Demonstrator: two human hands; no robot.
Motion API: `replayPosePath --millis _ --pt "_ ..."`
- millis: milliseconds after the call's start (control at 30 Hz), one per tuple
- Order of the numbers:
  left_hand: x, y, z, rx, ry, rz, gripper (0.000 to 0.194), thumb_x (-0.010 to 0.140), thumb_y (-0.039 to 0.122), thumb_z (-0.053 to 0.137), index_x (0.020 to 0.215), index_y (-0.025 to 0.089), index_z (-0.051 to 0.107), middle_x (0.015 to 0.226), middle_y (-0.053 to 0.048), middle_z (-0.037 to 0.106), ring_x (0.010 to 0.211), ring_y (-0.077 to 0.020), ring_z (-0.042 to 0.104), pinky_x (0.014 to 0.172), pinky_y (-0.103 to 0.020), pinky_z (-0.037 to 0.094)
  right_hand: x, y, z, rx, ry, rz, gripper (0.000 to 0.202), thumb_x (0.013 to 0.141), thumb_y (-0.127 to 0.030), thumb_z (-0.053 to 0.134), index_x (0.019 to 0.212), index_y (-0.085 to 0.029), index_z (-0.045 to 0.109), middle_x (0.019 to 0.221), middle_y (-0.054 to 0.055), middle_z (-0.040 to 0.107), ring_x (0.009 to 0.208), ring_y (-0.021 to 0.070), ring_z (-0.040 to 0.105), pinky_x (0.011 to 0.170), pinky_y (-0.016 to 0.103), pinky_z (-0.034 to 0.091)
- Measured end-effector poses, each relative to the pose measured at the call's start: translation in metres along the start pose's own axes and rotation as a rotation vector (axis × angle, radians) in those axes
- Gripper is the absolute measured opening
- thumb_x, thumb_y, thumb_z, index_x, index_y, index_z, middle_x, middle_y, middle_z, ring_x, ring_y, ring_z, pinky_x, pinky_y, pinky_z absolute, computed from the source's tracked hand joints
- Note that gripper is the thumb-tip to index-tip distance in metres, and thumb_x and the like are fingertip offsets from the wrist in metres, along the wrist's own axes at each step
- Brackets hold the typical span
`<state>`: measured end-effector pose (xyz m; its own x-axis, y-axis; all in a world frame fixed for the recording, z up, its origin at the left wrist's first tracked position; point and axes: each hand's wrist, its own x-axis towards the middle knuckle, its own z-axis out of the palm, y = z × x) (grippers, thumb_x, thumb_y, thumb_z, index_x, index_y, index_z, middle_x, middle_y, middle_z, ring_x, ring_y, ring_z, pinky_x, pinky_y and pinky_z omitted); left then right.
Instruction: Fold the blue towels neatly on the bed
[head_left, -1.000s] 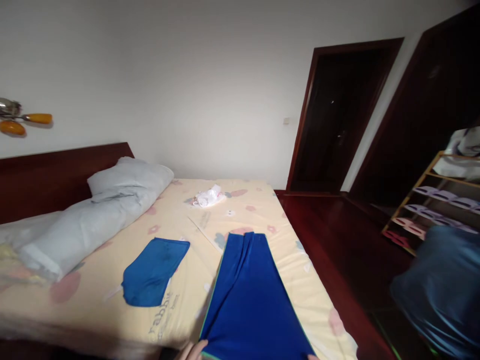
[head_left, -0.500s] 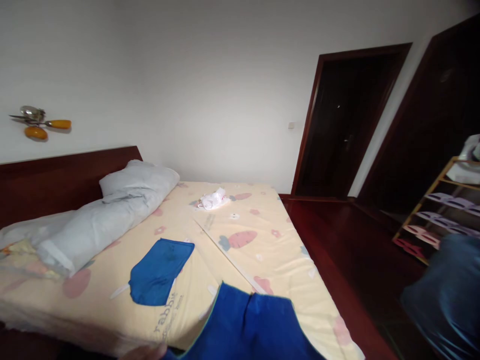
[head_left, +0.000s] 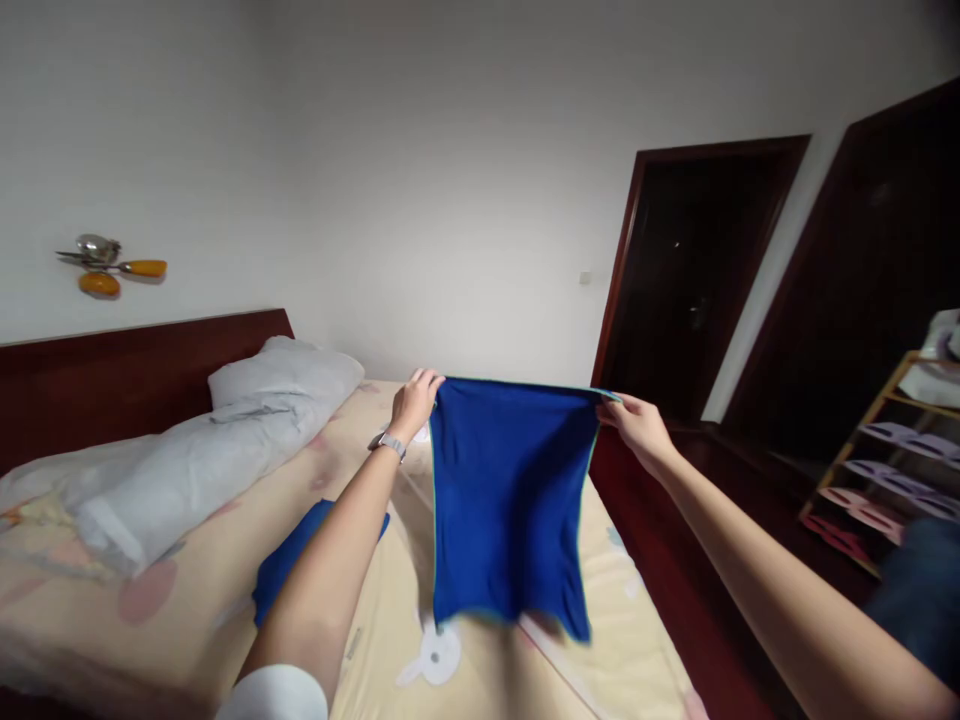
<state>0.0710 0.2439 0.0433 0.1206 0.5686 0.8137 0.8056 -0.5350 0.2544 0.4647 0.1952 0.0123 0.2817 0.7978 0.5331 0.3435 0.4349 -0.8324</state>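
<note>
Stretched between my two hands hangs a rectangular blue cloth (head_left: 514, 500) with a thin green edging. My left hand (head_left: 415, 402) pinches its upper left corner, and a grey watch sits on that wrist. The upper right corner is gripped by my right hand (head_left: 636, 425). The cloth's lower edge curves and hangs just over or against the bed; I cannot tell whether it touches. A second blue cloth (head_left: 289, 562) lies folded on the bed, partly hidden behind my left forearm.
The bed (head_left: 195, 620) has a cream sheet with rabbit and carrot prints. A grey quilt (head_left: 217, 450) is bunched by the headboard (head_left: 135, 380). At right stand a shoe rack (head_left: 885, 400) with slippers and a dark blue shape (head_left: 922, 590). A dark door (head_left: 690, 290) is behind.
Both hands have risen into view, lifting the blue cloth from the lower edge and spreading it out upright. The view has tilted slightly upward. My left forearm now covers part of the folded cloth.
</note>
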Motion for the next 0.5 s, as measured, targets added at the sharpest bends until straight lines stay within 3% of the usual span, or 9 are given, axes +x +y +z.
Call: replayPosePath --millis 100,167,233,367,500 --pt "0.008 0.006 -0.011 -0.084 0.224 0.04 0.03 0.108 0.04 0.042 0.108 0.016 0.062 0.106 -0.01 0.061 0.098 -0.0204 0.061 0.091 -0.033 0.048 0.005 -0.019 -0.008 0.094 0.0 -0.015 0.054 0.091 -0.052 0.055 0.112 -0.005 0.071 0.09 0.009 0.076 0.097 0.0231 0.074 0.086 0.036 0.055" --pt "-0.008 0.007 -0.015 -0.121 0.288 0.06 0.033 0.108 0.043 0.039 0.109 0.018 0.06 0.106 -0.01 0.06 0.103 -0.0209 0.06 0.095 -0.035 0.048 -0.012 -0.021 -0.013 0.137 -0.013 -0.011 0.049 0.089 -0.054 0.06 0.11 -0.012 0.073 0.094 0.005 0.077 0.102 0.0227 0.074 0.09 0.034 0.056" --pt "-0.037 0.006 -0.015 -0.146 0.293 0.069 0.034 0.108 0.046 0.039 0.109 0.019 0.059 0.106 -0.01 0.061 0.104 -0.021 0.06 0.097 -0.036 0.049 -0.04 -0.01 -0.016 0.16 -0.026 0.019 0.049 0.086 -0.057 0.064 0.11 -0.015 0.073 0.099 0.006 0.078 0.099 0.0213 0.074 0.092 0.034 0.057" --pt "-0.134 -0.002 0.007 -0.17 0.179 0.03 0.033 0.107 0.046 0.04 0.108 0.02 0.061 0.104 -0.01 0.066 0.104 -0.0229 0.064 0.097 -0.04 0.052 -0.121 0.052 -0.015 0.14 -0.012 0.127 0.056 0.073 -0.065 0.071 0.099 -0.016 0.075 0.097 0.014 0.078 0.089 0.0255 0.072 0.084 0.04 0.061" --pt "-0.267 -0.009 0.043 -0.161 -0.171 -0.166 0.029 0.106 0.036 0.039 0.106 0.023 0.065 0.105 -0.009 0.073 0.104 -0.0242 0.069 0.096 -0.04 0.056 -0.231 0.129 -0.003 0.036 -0.043 0.376 0.046 0.058 -0.066 0.068 0.07 -0.022 0.075 0.076 0.009 0.075 0.084 0.0339 0.073 0.077 0.047 0.062"
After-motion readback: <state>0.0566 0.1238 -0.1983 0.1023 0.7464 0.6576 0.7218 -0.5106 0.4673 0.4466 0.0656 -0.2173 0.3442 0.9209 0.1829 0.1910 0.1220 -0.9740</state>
